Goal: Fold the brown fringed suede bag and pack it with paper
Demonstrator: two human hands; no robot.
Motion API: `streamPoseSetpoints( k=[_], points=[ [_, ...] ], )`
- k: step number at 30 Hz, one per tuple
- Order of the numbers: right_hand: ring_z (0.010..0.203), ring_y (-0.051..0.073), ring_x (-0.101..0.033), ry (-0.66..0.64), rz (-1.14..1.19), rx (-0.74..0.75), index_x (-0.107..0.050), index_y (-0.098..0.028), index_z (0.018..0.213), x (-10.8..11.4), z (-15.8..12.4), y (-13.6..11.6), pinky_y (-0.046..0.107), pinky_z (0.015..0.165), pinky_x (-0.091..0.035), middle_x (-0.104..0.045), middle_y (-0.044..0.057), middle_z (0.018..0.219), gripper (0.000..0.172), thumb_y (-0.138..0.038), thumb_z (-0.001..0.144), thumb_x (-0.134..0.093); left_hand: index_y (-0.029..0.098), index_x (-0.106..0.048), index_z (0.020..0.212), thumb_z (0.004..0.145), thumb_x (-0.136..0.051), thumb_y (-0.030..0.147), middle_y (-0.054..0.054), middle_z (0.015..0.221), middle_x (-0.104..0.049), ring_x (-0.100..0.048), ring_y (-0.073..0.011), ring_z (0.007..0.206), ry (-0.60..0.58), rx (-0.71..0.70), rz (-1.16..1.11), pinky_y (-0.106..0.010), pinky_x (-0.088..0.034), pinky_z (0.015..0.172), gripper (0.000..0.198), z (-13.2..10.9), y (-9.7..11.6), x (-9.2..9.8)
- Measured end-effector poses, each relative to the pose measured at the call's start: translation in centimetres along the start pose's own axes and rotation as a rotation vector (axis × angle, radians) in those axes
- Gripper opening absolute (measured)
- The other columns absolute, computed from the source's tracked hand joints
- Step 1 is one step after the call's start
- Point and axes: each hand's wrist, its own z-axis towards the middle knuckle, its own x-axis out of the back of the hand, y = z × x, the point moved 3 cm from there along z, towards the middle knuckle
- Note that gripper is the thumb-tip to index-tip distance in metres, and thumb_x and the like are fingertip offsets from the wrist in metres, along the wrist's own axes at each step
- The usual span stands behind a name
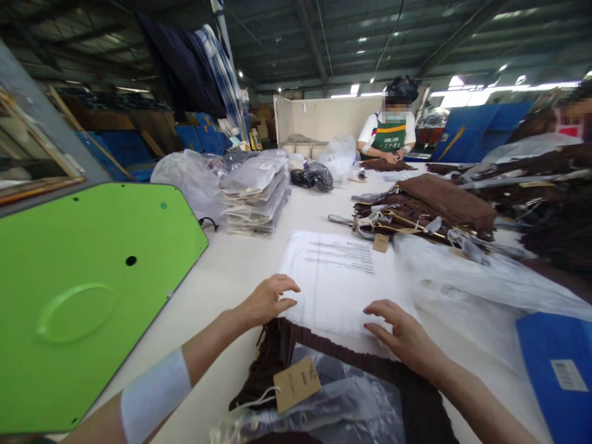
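A clear plastic bag (342,283) with printed lines of text lies flat on the white table ahead of me. Over its left edge hovers my left hand (268,300), thumb and fingers apart and holding nothing. My right hand (402,333) is at the bag's lower right side, also with fingers apart and nothing in them. Nearest to me is a dark brown fringed bag (416,394), partly cut off by the frame's bottom. A brown cardboard tag (297,383) on a white string and clear plastic wrapping (356,401) rest on it.
Packed plastic bags (256,191) are stacked at the back left. Brown fringed bags (444,206) pile up on the right. A green panel (92,296) stands at left, a blue folder-like sheet (555,370) at right. Across the table a person in a green apron (388,139) handles brown material.
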Motion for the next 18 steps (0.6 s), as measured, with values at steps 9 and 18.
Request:
streamPoseSetpoints(
  k=[9, 18],
  points=[
    [0.074, 0.015, -0.054, -0.276, -0.066, 0.091, -0.056, -0.019, 0.07, -0.6, 2.9, -0.1, 0.027, 0.069, -0.044, -0.057, 0.003, 0.081, 0.009, -0.013, 0.074, -0.051, 0.018, -0.059, 0.08, 0.064, -0.05, 0.004, -0.005, 0.09, -0.057, -0.054, -0.0183, 0.09, -0.181, -0.107, 0.025, -0.028, -0.043, 0.082, 0.024, 2.5, -2.4, -3.0],
    [0.073, 0.012, -0.055, -0.367, 0.164, 0.024, -0.058, -0.02, 0.069, -0.5, 4.1, 1.6, 0.024, 0.068, -0.044, -0.057, 0.001, 0.077, 0.02, -0.019, 0.083, -0.044, 0.018, -0.058, 0.08, 0.075, -0.051, 0.014, -0.004, 0.087, -0.057, -0.054, -0.0174, 0.085, -0.173, -0.023, 0.025, -0.029, -0.042, 0.078, 0.01, 3.4, -2.2, -2.9]
  ],
)
